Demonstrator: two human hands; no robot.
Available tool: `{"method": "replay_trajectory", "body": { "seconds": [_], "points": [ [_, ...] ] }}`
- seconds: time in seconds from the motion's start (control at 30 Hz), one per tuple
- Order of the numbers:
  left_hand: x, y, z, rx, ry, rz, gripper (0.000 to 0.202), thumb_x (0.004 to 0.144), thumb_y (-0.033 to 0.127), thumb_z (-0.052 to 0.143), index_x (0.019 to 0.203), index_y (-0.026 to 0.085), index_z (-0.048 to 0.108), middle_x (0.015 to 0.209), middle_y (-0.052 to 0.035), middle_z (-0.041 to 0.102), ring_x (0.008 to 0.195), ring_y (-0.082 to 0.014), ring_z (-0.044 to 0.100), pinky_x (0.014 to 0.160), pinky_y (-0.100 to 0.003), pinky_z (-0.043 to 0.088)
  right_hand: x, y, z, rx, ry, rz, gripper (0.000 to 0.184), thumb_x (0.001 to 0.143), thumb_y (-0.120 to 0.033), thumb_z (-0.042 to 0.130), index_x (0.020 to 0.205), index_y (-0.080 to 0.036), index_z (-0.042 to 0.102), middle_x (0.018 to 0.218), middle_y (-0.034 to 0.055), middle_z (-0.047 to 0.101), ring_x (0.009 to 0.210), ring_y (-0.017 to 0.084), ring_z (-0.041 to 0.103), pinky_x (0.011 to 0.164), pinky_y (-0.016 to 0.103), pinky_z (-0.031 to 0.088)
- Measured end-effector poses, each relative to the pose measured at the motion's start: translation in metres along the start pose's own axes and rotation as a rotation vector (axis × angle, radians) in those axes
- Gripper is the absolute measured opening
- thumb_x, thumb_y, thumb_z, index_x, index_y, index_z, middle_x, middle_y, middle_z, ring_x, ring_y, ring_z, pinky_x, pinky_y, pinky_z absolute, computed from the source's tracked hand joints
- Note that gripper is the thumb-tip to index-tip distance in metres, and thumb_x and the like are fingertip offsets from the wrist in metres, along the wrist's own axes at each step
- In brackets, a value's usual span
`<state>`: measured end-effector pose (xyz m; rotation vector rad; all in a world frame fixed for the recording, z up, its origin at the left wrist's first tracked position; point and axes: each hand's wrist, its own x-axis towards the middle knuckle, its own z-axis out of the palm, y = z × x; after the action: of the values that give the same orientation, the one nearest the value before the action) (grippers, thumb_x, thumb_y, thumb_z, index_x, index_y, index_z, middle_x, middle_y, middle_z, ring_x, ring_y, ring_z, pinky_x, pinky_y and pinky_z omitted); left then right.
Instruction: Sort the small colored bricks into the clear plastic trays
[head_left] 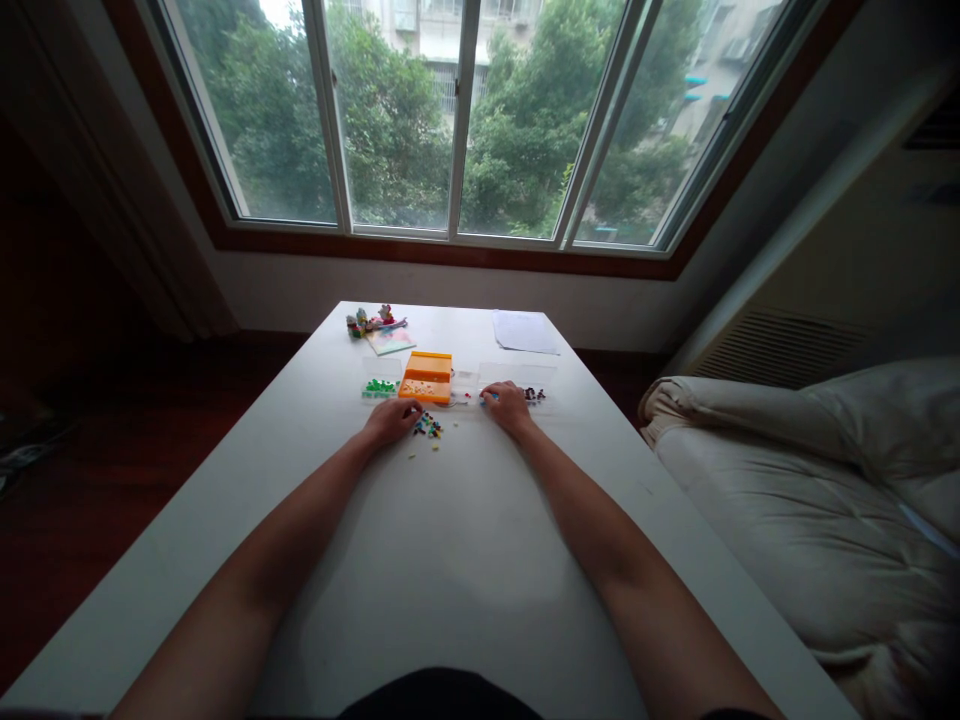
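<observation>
A small heap of mixed-colour pieces (pixel 429 427), too small to name, lies on the white table. My left hand (pixel 394 416) rests at its left edge, fingers curled together near the front of an open orange case (pixel 427 378). Whatever those fingers hold, if anything, is hidden. Over a clear plastic box on the right is my right hand (pixel 507 404), its fingers bent down and closed beside some blue bits. Dark brown pieces (pixel 535 394) sit in that box, just right of the hand. Green pieces (pixel 380 387) fill part of another clear box on the left.
Small colourful figures (pixel 371 320) and a pastel card (pixel 391 342) are at the table's far left. Papers (pixel 525 331) lie far right. A few yellowish pieces (pixel 435 449) are scattered nearer me. A cushioned seat (pixel 750 480) stands right of the table (pixel 450 580).
</observation>
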<state>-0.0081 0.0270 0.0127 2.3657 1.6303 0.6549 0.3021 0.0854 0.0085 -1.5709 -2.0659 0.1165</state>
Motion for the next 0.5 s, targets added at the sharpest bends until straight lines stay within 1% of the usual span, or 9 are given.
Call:
{"method": "replay_trajectory", "body": {
  "seconds": [0.1, 0.33, 0.5],
  "points": [
    [-0.0004, 0.0000, -0.0004, -0.001, -0.003, -0.009, 0.027, 0.091, 0.040, 0.055, 0.102, 0.026, 0.075, 0.092, -0.0039, 0.074, 0.080, -0.0196, 0.063, 0.071, -0.028, 0.043, -0.0032, -0.0001, 0.0012, 0.006, -0.007, -0.054, 0.024, 0.093, -0.029, 0.055, 0.095, -0.027, 0.079, 0.110, 0.0006, 0.075, 0.113, 0.021, 0.058, 0.101, 0.034, 0.036],
    [-0.0003, -0.0009, -0.0005, -0.005, 0.001, 0.008, 0.026, 0.091, 0.040, 0.055, 0.101, 0.026, 0.075, 0.089, -0.0036, 0.073, 0.081, -0.0200, 0.063, 0.071, -0.029, 0.042, -0.0074, 0.0016, -0.0010, 0.010, -0.029, -0.114, 0.027, 0.096, -0.032, 0.052, 0.097, -0.029, 0.079, 0.112, -0.0019, 0.075, 0.116, 0.019, 0.059, 0.102, 0.033, 0.035],
    [-0.0008, 0.0003, -0.0008, -0.005, 0.002, -0.008, 0.027, 0.090, 0.039, 0.056, 0.102, 0.025, 0.075, 0.088, -0.0039, 0.073, 0.080, -0.0199, 0.063, 0.072, -0.028, 0.043, -0.0073, 0.0019, -0.0016, -0.012, -0.057, -0.141, 0.028, 0.098, -0.032, 0.051, 0.099, -0.029, 0.078, 0.116, -0.0013, 0.074, 0.117, 0.018, 0.058, 0.103, 0.033, 0.034]
  ]
}}
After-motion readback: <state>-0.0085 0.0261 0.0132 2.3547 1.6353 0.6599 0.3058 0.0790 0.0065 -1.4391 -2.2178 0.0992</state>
